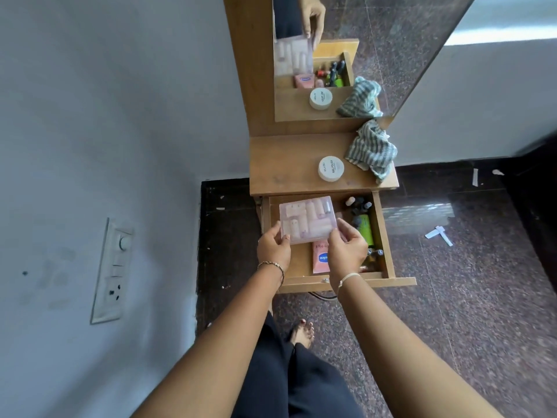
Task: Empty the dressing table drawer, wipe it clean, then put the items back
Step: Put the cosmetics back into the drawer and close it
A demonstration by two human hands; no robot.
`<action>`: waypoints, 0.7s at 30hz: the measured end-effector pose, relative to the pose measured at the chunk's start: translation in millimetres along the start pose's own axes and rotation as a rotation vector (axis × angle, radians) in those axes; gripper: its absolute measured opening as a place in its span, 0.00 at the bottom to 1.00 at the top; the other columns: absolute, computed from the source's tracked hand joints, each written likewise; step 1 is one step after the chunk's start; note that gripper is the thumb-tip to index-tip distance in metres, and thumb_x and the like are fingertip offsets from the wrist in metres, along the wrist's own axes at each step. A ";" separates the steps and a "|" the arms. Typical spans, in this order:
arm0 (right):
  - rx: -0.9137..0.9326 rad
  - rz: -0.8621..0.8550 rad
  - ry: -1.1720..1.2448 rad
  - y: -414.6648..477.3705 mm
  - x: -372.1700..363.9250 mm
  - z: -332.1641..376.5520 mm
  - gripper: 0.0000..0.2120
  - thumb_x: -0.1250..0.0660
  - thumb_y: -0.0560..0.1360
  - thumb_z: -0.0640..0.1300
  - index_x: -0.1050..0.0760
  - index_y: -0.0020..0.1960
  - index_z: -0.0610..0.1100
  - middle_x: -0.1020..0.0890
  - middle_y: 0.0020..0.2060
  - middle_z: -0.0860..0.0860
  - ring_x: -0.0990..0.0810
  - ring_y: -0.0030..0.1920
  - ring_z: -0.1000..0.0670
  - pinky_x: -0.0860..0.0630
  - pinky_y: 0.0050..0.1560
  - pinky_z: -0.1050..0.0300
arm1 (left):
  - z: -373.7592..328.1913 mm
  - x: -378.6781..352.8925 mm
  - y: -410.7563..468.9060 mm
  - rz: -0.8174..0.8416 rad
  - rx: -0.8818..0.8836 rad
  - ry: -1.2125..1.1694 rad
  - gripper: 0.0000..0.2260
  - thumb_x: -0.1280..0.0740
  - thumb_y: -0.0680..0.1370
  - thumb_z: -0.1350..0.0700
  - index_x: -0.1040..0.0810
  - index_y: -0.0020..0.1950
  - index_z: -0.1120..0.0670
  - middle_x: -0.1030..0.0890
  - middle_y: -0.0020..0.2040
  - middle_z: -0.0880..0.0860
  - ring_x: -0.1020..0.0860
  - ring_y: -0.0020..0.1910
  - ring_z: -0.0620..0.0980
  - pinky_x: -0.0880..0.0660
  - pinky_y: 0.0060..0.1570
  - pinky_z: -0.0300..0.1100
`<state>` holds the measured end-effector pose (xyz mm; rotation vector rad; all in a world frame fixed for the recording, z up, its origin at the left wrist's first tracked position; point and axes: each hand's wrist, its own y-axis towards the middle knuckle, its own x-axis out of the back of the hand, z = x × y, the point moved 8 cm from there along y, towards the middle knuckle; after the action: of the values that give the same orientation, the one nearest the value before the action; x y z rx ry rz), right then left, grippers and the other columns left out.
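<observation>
Drawer (pixel 382 236) pulled fully out toward the near side, under the dressing table top (pixel 280 164).

Both hands are on a clear plastic box (pixel 307 218) of pale pink and cream pieces, over the left half of the drawer.
- Left hand (pixel 272 248): pinches the box's near-left corner, thumb on top and fingers curled beneath.
- Right hand (pixel 346 251): pinches the near-right edge the same way, fingers bent round the side.
- I cannot tell from my feed whether the box's far edge touches the drawer bottom or hangs just above it.

In the drawer:
- Pink tube (pixel 320 257) lying flat near the front, partly under the right hand.
- Green bottle (pixel 365 226) along the right wall.
- Cluster of small dark bottles (pixel 360 205) at the far-right corner. More small bottles sit near the front right, too hidden for me to make out.

On the table top:
- White round jar (pixel 331 168), lid up, right of centre.
- Crumpled striped cloth (pixel 373 152) at the far-right edge, just beside the jar and hanging slightly over the side.

Mirror (pixel 391 40) stands at the far side and reflects the box, jar and cloth. Switch panel (pixel 111 273) on the left wall. Speckled stone floor (pixel 452 312) to the right with a few white scraps on it.
</observation>
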<state>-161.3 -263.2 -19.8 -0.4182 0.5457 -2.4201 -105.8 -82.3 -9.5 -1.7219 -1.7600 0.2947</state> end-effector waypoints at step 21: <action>-0.283 0.158 0.134 55.2 -58.4 -83.8 0.17 0.36 0.76 0.29 0.24 0.63 0.37 0.20 0.59 0.41 0.20 0.59 0.45 0.26 0.65 0.48 | 39.0 -54.4 57.4 0.160 -0.180 0.661 0.24 0.38 0.79 0.56 0.37 0.74 0.54 0.44 0.78 0.50 0.44 0.76 0.49 0.39 0.71 0.46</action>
<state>-124.2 -243.0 -128.0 -0.3170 0.9505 -2.2356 -86.2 -117.0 -88.2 -1.8103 -1.1925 -0.3474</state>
